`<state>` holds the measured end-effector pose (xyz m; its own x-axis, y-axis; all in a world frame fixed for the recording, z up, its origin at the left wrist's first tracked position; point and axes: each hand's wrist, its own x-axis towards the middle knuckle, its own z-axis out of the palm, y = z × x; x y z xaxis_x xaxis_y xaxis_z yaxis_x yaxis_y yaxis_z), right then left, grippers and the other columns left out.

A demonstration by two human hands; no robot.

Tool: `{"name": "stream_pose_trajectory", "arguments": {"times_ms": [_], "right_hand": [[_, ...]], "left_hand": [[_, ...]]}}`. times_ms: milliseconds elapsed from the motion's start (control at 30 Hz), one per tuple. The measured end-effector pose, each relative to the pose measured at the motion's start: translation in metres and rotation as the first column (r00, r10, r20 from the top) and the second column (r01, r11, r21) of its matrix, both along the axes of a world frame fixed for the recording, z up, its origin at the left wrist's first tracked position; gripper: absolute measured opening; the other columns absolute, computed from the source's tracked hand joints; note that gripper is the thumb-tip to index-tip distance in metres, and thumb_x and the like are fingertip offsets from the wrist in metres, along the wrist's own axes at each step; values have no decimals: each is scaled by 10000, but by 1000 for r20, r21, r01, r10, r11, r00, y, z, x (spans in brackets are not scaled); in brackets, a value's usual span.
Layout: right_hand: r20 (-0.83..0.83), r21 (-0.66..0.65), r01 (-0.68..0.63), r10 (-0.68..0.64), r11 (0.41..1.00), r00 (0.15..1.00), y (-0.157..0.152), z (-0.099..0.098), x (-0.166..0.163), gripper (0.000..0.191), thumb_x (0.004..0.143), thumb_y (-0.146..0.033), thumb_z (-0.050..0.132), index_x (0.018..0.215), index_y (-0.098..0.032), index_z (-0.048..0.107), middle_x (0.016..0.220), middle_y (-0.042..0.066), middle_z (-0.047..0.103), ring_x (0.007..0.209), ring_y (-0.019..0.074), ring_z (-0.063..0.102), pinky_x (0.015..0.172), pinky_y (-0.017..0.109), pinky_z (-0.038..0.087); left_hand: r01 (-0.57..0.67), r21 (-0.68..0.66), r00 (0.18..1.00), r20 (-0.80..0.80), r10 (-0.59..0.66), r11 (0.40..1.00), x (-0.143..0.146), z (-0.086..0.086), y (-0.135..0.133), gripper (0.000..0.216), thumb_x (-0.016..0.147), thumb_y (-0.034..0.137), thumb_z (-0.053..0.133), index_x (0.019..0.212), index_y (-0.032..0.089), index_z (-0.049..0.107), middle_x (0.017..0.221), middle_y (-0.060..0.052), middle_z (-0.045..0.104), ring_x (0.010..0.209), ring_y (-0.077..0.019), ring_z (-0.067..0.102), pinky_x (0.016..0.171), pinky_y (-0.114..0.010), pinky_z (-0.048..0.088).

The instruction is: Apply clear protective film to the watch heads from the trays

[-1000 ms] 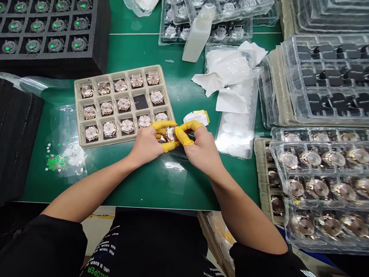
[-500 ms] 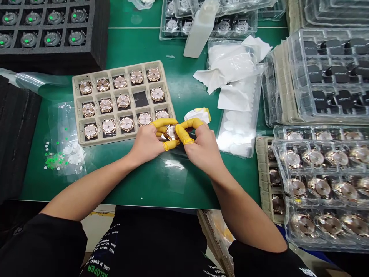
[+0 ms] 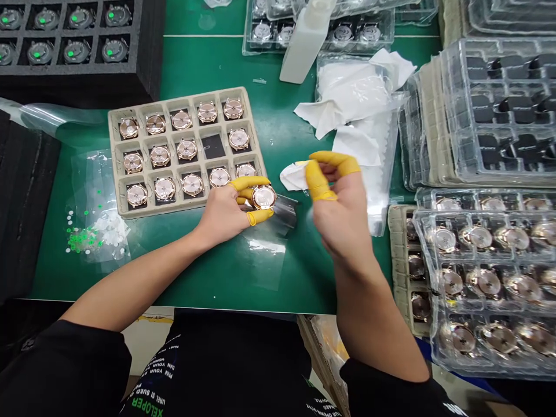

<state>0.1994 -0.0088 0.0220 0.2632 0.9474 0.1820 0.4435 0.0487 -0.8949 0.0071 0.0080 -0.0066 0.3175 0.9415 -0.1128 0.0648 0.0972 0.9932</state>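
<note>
My left hand, with yellow finger cots on its fingers, holds a rose-gold watch case between thumb and fingers, its round face turned up. A dark, shiny strip of film lies just right of it. My right hand is raised to the right, apart from the watch case. Its yellow-cotted thumb and forefinger are pinched together; whatever may be between them is hidden. A crumpled white cloth lies beside its fingertips. Behind my left hand, a beige tray carries rose-gold watch cases, with one compartment showing only its dark bottom.
Green and white dots lie on clear film at left. A black foam tray of watches stands back left. A white bottle, white wipes and stacked clear trays occupy the back and right. More watch-filled trays sit front right.
My right hand has let go of the watch case and moved right and slightly up, beside the white cloth. The left hand still holds the case, now more fully visible.
</note>
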Motion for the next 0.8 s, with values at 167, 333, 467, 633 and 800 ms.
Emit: {"name": "stream_pose_trajectory", "arguments": {"times_ms": [167,333,467,633,800], "right_hand": [[-169,-35,38,-44,999,985,6,0,12,408,990,-599,611,821,-229,617,792,1,557,674,119,550,598,294,454],[-474,-316,-181,10,931,881,5,1,-5,422,744,-389,868,1091,-253,670,957,5,655,526,68,526,367,217,264],[-552,-472,-362,52,804,832,2,0,-20,370,615,-286,890,923,-187,710,581,-41,590,403,71,446,347,207,267],[-617,-377,-272,-21,885,787,-1,-5,-34,269,569,-300,880,755,-158,746,475,-38,560,340,58,380,326,211,232],[-625,-361,-160,-112,919,772,-4,-6,-39,278,612,-348,887,581,-178,669,431,-35,521,315,58,371,311,217,226]], "left_hand": [[-6,10,1000,-10,7,1000,0,-2,0,555,683,224,895,1221,187,765,985,-46,819,852,-177,790,850,-307,668],[-24,10,1000,13,24,1000,0,-1,-1,557,686,218,882,1227,181,754,991,-46,823,854,-173,794,817,-279,662],[-31,32,1000,7,31,999,0,1,0,567,657,195,883,1208,160,753,918,-35,814,789,-153,777,735,-239,645],[-23,-16,997,73,24,1000,0,2,0,600,646,190,886,1224,135,732,897,-39,814,785,-155,783,734,-237,647],[-28,5,999,36,28,1000,0,3,-2,570,670,203,877,1221,146,740,909,-34,812,794,-149,769,764,-252,640]]}}
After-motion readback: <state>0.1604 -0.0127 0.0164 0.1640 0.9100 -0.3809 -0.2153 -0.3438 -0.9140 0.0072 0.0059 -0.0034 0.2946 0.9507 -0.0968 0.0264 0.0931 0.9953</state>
